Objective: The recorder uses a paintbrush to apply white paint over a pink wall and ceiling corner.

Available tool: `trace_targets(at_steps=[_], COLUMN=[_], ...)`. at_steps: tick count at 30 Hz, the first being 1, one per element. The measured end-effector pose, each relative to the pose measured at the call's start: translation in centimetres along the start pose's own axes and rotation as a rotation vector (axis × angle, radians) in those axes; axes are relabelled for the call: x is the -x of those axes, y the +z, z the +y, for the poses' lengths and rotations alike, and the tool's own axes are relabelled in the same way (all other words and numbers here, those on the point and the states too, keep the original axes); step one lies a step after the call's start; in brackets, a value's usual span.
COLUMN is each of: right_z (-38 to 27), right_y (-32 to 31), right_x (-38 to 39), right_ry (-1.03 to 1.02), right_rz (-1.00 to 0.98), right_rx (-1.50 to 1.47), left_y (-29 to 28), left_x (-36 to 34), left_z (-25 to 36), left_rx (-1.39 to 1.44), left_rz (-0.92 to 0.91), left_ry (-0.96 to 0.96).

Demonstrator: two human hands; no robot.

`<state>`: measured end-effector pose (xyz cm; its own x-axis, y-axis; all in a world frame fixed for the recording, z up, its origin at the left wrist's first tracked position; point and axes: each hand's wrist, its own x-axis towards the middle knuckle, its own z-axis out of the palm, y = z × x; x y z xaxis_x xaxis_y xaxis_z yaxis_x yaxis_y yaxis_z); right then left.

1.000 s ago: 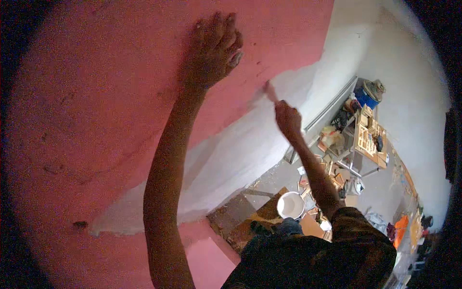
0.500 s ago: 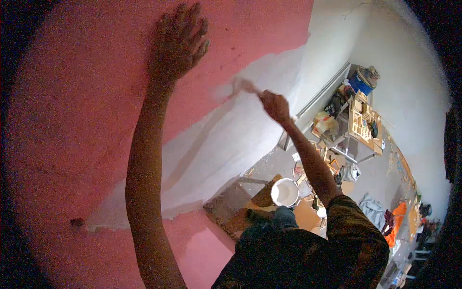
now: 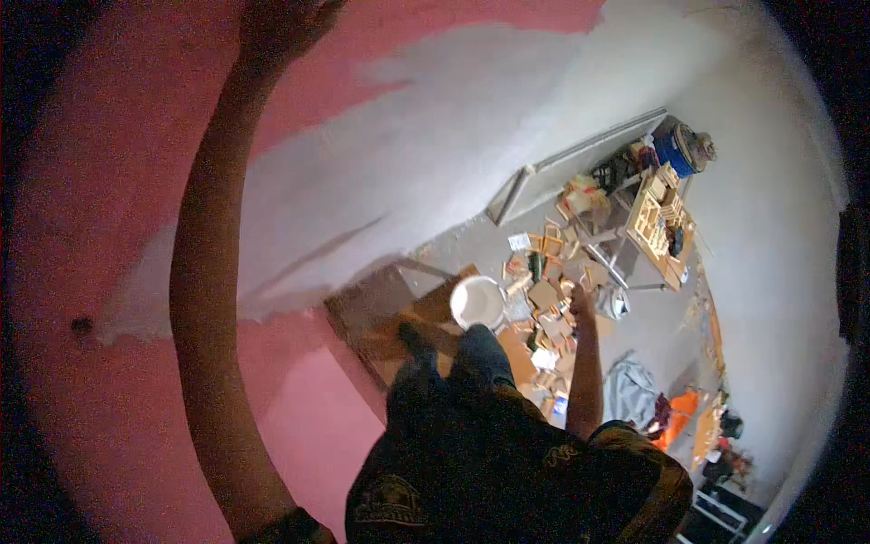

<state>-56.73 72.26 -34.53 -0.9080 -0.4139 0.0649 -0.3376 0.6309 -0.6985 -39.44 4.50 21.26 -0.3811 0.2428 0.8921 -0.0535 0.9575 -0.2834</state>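
The upper part of a pink wall (image 3: 109, 199) carries a broad band of white paint (image 3: 408, 136). My left hand (image 3: 285, 27) lies against the pink part at the top edge of the view, open, its fingertips partly cut off. Lower on the right, my right hand (image 3: 580, 299) is closed and hangs away from the wall above the littered floor. The paintbrush seen in it earlier is barely discernible now against the clutter. A white bucket (image 3: 465, 313) stands by my feet, with white inside it.
My feet are on a brown wooden surface (image 3: 367, 308) beside the wall. Wood offcuts and small boxes (image 3: 544, 295) litter the floor. A work table (image 3: 666, 258) with wooden pieces, a blue drum (image 3: 675, 150), grey cloth (image 3: 630, 390) and orange cloth (image 3: 678, 419) lie farther right.
My right hand has come off the wall, down and to the right, past the bucket. My left hand has shifted up and left in view as the view itself moved.
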Motion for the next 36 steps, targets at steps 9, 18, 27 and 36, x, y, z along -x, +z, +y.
trace_targets(at_steps=[9, 18, 27, 36], right_z=[-4.0, 18.4, 28.5, 28.4], right_y=[4.1, 23.6, 51.8, 58.7], right_x=[3.9, 4.9, 9.4, 9.2], right_ry=[0.666, -0.276, -0.363, 1.086], right_rz=[-0.327, -1.047, -1.379, -0.635], right_rx=[-0.367, 0.550, 0.403, -0.003], left_y=[3.8, 7.5, 15.1, 16.2], left_x=[32.7, 46.2, 61.1, 63.9], left_z=[32.2, 57.9, 66.2, 62.1], left_rx=[0.403, 0.762, 0.712, 0.696], left_rz=[-0.369, -0.486, -0.757, -0.720], left_ry=[-1.762, -2.068, -1.869, -1.683])
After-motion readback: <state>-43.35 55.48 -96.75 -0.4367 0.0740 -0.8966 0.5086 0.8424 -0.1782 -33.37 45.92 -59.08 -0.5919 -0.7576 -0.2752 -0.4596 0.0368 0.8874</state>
